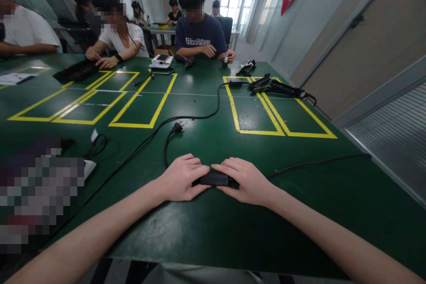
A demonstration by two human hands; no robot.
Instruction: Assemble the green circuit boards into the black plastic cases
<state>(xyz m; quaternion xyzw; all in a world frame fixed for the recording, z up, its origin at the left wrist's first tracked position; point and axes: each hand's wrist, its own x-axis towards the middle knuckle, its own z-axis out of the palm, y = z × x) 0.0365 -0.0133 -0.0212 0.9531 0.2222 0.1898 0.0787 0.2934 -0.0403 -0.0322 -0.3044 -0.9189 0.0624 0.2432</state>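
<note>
A black power adapter [214,179] lies on the green table [213,230] in front of me, with both my hands closed around its ends. My left hand [182,177] grips the left end, thumb and fingers on opposite sides. At the right end, my right hand [246,179] holds it in the same way. From behind my left hand a short black cord curves up to a mains plug [178,127]. Another black cord [319,160] runs from my right hand to the table's right edge. The adapter's ends are hidden by my fingers.
Yellow tape rectangles [261,132] mark the table. A long black cable [149,138] crosses it to a small black box [235,84], near black tool-like parts [279,87]. A drill [187,61] and white device [161,61] lie farther back. People sit opposite, one handling a black tray [75,71].
</note>
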